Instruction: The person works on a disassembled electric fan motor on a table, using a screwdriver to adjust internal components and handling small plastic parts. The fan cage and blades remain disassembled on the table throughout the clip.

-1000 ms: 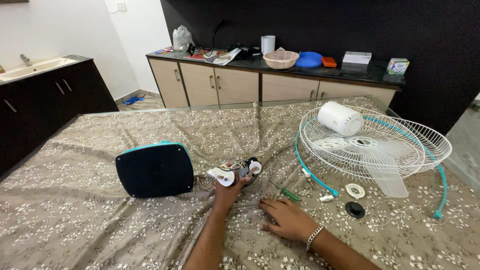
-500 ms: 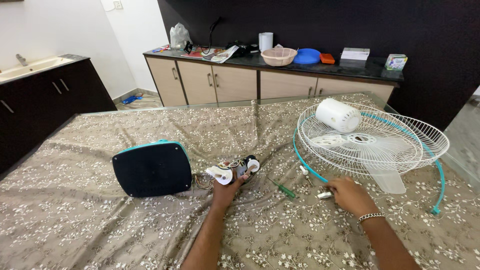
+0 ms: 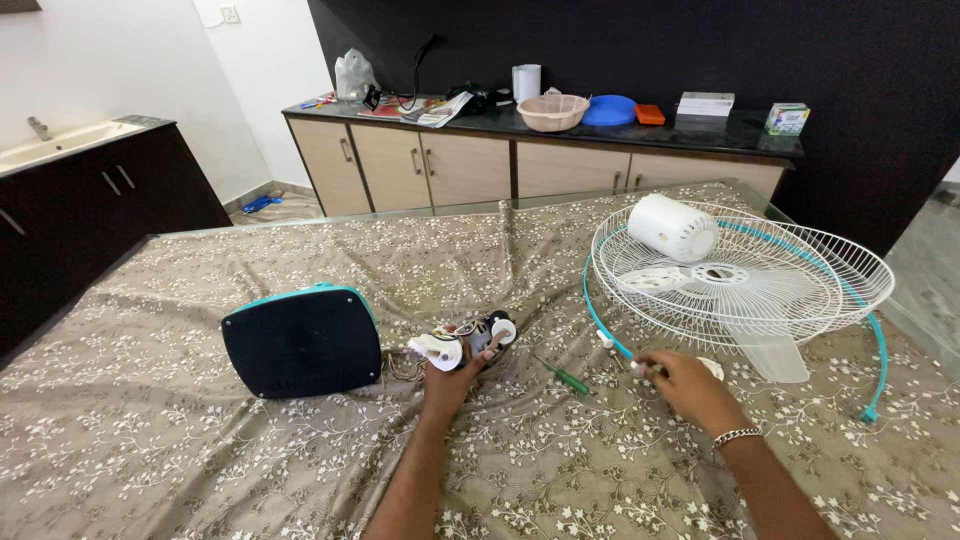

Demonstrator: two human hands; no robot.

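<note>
Looking down at lower centre of the frame, I see my left hand [image 3: 447, 378] with its grip clamped on a small fan motor assembly [image 3: 462, 343], a cluster of white plastic parts, dark metal and thin wires that rests on the desk just above the fingers. My right hand [image 3: 685, 385] lies at lower right, fingers curled together around a small white part [image 3: 638, 369] at the near edge of the fan guard; I can tell the grip is closed on it, though most of the part is hidden. A beaded bracelet [image 3: 737, 436] sits on that wrist.

Between the two hands a green-handled screwdriver [image 3: 564, 375] lies flat on the cloth, apart from both. Left of the motor assembly, almost touching its wires, stands a dark blue fan base housing with a teal rim [image 3: 300, 343]. At right of the frame the white wire fan guard [image 3: 800, 262] lies flat with its teal ring [image 3: 598, 318] around it; translucent white blades [image 3: 770, 345] rest inside it, and a white cylindrical motor cover [image 3: 672, 227] lies tilted on its far side.

All of this rests on a desk covered with a brown floral cloth [image 3: 200, 460]. Along the top of the frame runs a cabinet counter [image 3: 520, 160] carrying a beige basket [image 3: 552, 112] and a blue plate [image 3: 610, 109].
</note>
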